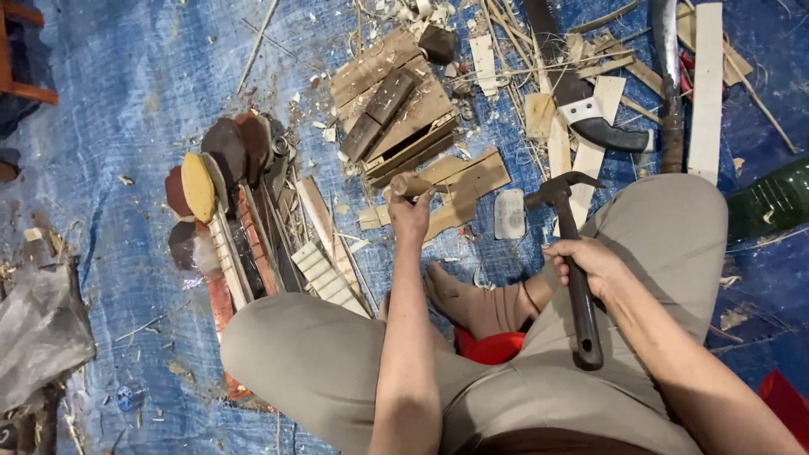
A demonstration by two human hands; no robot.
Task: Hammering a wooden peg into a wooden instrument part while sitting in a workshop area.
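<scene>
The small wooden piece (410, 184) sits pinched in the left hand (410, 217), held out over the blue tarp (126, 101) just in front of the bare foot (472, 303), while the right hand (590, 265) is clenched round the dark handle of the claw hammer (571, 253), its head raised just right of the piece. To strike well, I'd judge the piece wants bracing on the slatted wooden frame (396, 105) just beyond it, fingers clear. Left of the piece lies a row of paddle-shaped boards (221, 181); a curved knife (581, 93) rests beyond the hammer.
</scene>
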